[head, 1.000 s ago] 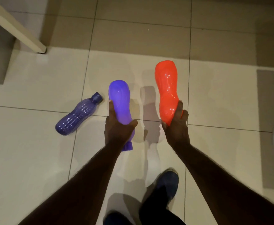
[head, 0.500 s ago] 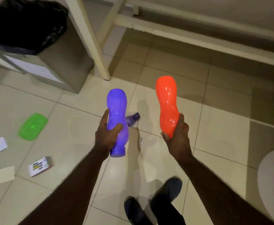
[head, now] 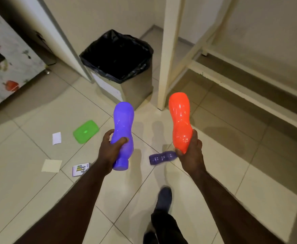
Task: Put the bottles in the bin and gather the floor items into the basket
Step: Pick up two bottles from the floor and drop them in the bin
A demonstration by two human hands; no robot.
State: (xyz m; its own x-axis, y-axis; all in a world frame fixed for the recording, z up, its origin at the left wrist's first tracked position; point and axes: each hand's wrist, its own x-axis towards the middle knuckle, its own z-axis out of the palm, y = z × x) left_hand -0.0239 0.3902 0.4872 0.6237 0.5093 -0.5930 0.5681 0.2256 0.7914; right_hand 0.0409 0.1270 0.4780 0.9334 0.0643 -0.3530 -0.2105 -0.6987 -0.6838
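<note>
My left hand [head: 109, 151] grips a purple bottle [head: 123, 124] by its neck, base pointing away from me. My right hand [head: 190, 154] grips an orange bottle [head: 180, 118] the same way. A dark purple ribbed bottle [head: 161, 157] lies on the tiles between and below my hands, partly hidden by the right one. A steel bin with a black liner [head: 119, 57] stands open just ahead of both bottles. On the floor to the left lie a green lid [head: 85, 131], a small printed box [head: 80, 169], a white paper slip [head: 56, 138] and a cream card [head: 51, 165].
A cream table leg [head: 168, 53] stands right of the bin, with its lower rails [head: 241, 83] running right. A fridge with fruit pictures [head: 5, 67] is at the far left. My shoe [head: 164, 198] is on the tiles below. No basket is in view.
My view has swung up and left, so the bin now shows fully ahead. Both hands still hold their bottles. The dark bottle on the floor now appears under my right hand.
</note>
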